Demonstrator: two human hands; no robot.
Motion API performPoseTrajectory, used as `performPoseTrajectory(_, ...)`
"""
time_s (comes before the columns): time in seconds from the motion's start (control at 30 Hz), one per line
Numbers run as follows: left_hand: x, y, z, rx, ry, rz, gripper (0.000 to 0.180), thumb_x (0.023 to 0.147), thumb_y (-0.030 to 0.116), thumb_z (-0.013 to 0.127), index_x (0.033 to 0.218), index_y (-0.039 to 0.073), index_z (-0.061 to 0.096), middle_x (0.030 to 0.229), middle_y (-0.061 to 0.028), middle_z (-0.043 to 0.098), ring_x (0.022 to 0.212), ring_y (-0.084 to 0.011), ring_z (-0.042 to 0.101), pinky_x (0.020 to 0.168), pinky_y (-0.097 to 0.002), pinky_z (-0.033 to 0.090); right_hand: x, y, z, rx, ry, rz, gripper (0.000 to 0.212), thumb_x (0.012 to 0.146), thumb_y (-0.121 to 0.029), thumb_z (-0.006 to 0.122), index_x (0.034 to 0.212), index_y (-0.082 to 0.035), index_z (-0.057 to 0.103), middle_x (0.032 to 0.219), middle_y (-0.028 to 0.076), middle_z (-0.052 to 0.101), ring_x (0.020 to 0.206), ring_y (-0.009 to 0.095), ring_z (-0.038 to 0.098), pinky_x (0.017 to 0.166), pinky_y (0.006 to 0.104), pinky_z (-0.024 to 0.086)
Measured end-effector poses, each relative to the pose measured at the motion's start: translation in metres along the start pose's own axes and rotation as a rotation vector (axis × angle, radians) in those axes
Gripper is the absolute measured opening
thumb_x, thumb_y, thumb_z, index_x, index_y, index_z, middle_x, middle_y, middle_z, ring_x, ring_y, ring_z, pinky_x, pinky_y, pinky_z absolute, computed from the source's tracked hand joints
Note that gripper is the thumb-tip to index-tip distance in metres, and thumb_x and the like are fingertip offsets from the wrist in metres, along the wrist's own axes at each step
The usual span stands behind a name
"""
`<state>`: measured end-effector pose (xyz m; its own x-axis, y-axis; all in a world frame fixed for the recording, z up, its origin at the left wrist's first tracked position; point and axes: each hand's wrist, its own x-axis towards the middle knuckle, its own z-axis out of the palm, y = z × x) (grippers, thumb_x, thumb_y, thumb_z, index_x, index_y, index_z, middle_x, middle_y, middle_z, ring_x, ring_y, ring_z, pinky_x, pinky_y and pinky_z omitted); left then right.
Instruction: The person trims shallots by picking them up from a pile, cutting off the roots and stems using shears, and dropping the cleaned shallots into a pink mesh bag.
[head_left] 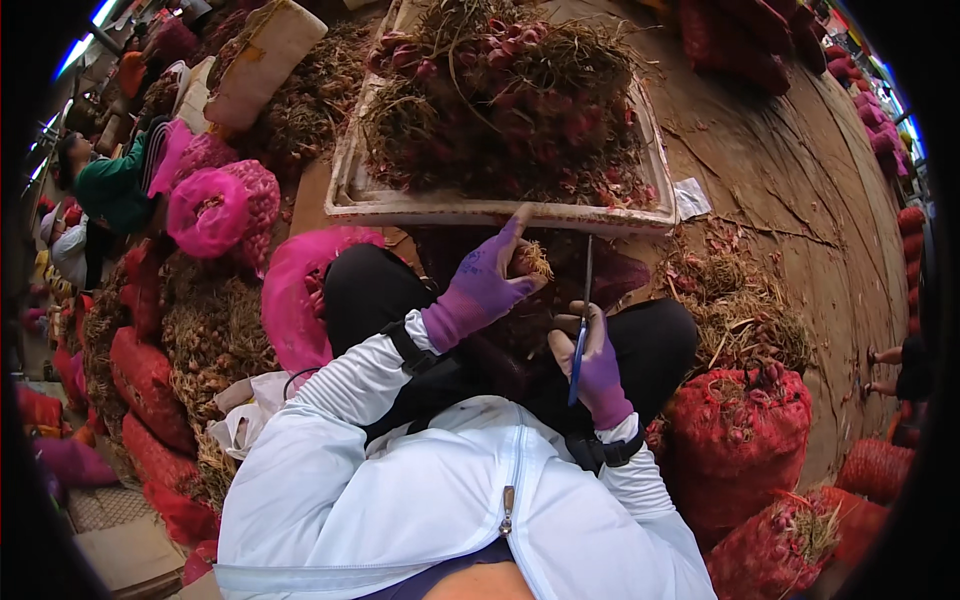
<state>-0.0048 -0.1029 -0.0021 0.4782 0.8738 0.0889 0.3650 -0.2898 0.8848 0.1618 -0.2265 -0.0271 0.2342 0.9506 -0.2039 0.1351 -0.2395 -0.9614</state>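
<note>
Near the centre of the frame, the left hand (482, 280), in a purple glove, has its fingers curled around a reddish bulb with tan roots (536, 262), the index finger extended toward the tray's near edge. Right of centre, the right hand (597, 368), gloved likewise, grips a blue-handled cutting tool (577, 366), its narrow blade pointing up the frame; it may be scissors, though the view is too small to be sure. The blade and bulb are apart. At upper centre, a white tray (480, 213) holds a heap of bulbs with dry stalks (500, 110). A pink mesh bag (290, 300) sits left of centre, and a filled red mesh bag (738, 455) stands at lower right.
</note>
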Motion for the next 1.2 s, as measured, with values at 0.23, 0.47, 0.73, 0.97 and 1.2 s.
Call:
performPoseTrajectory(0.23,0.004,-0.006,0.001,0.128,0.078,0.098,0.106,0.069,0.004,0.076,0.152,0.014,0.011,0.103,-0.0137,0.065,0.088,-0.0259,0.063,0.081,-0.0324,0.05,-0.008,-0.01,0.017,-0.404,-0.091,-0.171,0.074,0.071,-0.045,0.079,0.123,-0.005,0.045,0.104,0.019,0.057,0.097,0.037,0.056,0.084,0.0423,0.045)
performPoseTrajectory(0.47,0.003,-0.001,0.008,0.245,0.059,0.146,0.103,0.068,0.0,0.069,0.151,0.011,0.01,0.093,-0.0117,0.064,0.086,-0.0298,0.063,0.077,-0.0374,0.052,0.002,-0.012,0.024,-0.469,0.01,-0.228,0.06,0.076,-0.032,0.077,0.119,-0.004,0.046,0.094,0.013,0.061,0.085,0.03,0.061,0.076,0.0372,0.048)
performPoseTrajectory(0.73,0.002,-0.001,0.008,0.176,0.12,0.165,0.104,0.066,0.001,0.072,0.151,0.012,0.013,0.102,-0.0153,0.065,0.09,-0.028,0.064,0.081,-0.0329,0.051,0.003,-0.013,0.018,-0.481,0.031,-0.145,0.042,0.081,-0.036,0.072,0.103,-0.006,0.053,0.081,0.012,0.059,0.07,0.03,0.061,0.062,0.0372,0.047)
performPoseTrajectory(0.97,0.0,-0.016,-0.002,-1.166,-0.29,-0.448,0.059,0.094,0.024,0.057,0.141,0.0,0.031,0.119,-0.0118,0.058,0.103,-0.0188,0.059,0.092,-0.0341,0.047,0.007,0.006,0.011,0.464,0.01,0.114,0.026,0.091,-0.018,0.065,0.108,-0.007,0.049,0.09,0.003,0.062,0.07,0.002,0.052,0.059,0.0162,0.041)
performPoseTrajectory(1.2,-0.02,-0.005,0.029,-1.309,-0.177,-0.269,0.049,0.101,0.033,0.045,0.14,0.005,0.035,0.128,-0.0111,0.053,0.115,-0.0138,0.051,0.1,-0.0333,0.04,0.019,-0.011,0.021,0.732,0.045,0.125,0.038,0.088,-0.014,0.067,0.117,-0.006,0.044,0.089,0.002,0.059,0.067,0.005,0.054,0.061,0.0183,0.047)
